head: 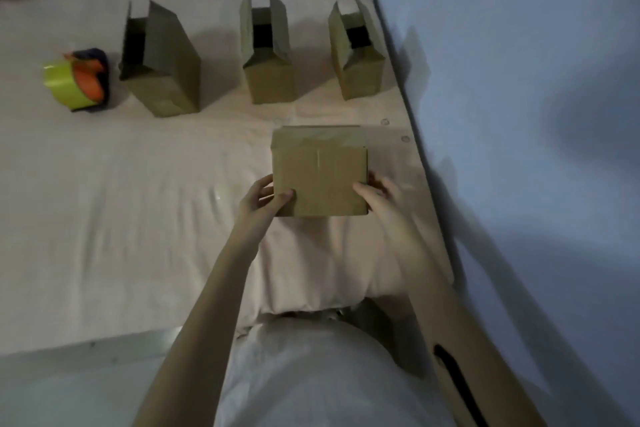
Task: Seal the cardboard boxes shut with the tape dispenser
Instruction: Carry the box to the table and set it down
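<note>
A closed cardboard box is sitting on the pale sheet near the bed's right edge, strips of tape already showing across its far top edge, as a person is gripping it from both sides. The left hand is curling round the box's near-left corner, thumb lying on the front face; the right hand is clamping the near-right corner, fingers wrapped behind. Three open boxes are standing in a row beyond it, flaps up: a large one, a middle one and a right one. The tape dispenser, its yellow-green roll facing the camera, is lying far off to the left, just beside the large box. It seems the left hand is the nearer one for fetching it.
</note>
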Demonstrator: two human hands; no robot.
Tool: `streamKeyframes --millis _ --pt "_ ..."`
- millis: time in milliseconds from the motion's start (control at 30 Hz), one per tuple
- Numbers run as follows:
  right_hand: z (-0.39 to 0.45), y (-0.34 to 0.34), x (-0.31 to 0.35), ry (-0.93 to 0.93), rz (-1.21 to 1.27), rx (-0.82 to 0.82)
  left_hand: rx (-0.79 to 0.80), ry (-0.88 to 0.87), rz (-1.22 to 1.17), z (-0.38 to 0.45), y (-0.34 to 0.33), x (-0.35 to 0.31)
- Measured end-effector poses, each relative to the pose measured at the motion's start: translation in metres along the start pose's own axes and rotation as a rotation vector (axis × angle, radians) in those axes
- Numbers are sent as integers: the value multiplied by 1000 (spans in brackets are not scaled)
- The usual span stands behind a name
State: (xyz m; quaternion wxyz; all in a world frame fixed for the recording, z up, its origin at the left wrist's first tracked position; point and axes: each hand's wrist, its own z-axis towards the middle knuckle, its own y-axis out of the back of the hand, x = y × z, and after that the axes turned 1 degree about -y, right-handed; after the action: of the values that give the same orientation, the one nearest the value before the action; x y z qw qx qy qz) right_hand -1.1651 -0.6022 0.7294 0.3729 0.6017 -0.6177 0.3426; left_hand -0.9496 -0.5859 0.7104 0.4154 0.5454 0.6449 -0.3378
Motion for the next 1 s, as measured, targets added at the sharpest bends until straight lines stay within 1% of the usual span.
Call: streamKeyframes --millis 67,200,300,400,500,600,667,733,867,1000 --pt "15 -8 -5 -31 -28 50 -66 -1 -14 -4 6 3" --pt "29 -15 -11 -16 -60 109 -123 3 -24 -7 13 7" --pt "35 -14 -14 -12 -89 116 -133 17 -36 -11 12 13" --pt "36 -14 -13 -8 -99 79 -158 -8 -36 -13 7 18" --pt "30 -22 -15 21 -148 80 -137 -30 -47 -17 1 20" --pt "25 -29 -23 49 -133 78 -138 -84 -66 -17 1 28" --pt "27 -30 -29 76 -116 136 -122 -160 -54 -12 3 36" --pt "29 -30 -39 131 -85 177 -128 -253 -46 -9 3 46" --pt "34 -22 -75 331 -54 120 -124 -418 -23 -8 8 75" --pt "34 -23 -96 551 -65 116 -125 -540 13 -6 11 98"
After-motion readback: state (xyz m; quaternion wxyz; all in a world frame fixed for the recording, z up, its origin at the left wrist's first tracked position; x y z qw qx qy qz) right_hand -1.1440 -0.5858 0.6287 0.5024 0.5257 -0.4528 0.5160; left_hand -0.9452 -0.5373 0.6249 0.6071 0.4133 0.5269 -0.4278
